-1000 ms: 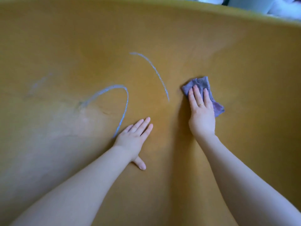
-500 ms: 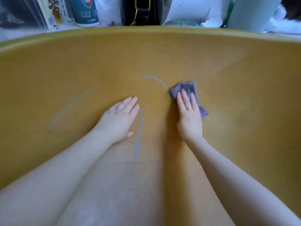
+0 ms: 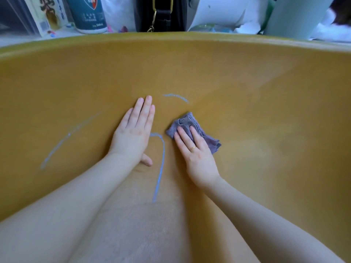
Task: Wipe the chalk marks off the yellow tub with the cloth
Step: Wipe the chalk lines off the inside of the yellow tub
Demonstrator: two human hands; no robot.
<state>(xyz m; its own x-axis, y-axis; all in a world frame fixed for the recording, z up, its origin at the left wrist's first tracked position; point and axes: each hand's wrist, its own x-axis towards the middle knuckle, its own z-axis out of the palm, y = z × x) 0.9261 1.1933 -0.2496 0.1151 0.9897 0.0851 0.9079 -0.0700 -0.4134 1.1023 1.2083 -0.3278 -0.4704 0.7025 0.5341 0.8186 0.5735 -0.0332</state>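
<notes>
The yellow tub (image 3: 266, 95) fills the view, and both my arms reach into it. My right hand (image 3: 195, 152) presses a small purple cloth (image 3: 187, 122) flat against the tub's wall. My left hand (image 3: 135, 131) lies flat on the wall, fingers together, holding nothing. A long blue chalk line (image 3: 160, 168) curves down between the two hands. A short chalk arc (image 3: 176, 96) sits just above the cloth. A faint smeared chalk streak (image 3: 70, 135) runs diagonally at the left.
Beyond the tub's far rim (image 3: 171, 37) stand a teal and white can (image 3: 87, 14), a black bag (image 3: 161, 12) with a brass clasp, white paper (image 3: 218, 10) and a pale grey-green container (image 3: 292, 16).
My right hand has slid the cloth down and left along the upper chalk arc, leaving only its short top end. My left hand has moved up the wall, and my head has tilted up.
</notes>
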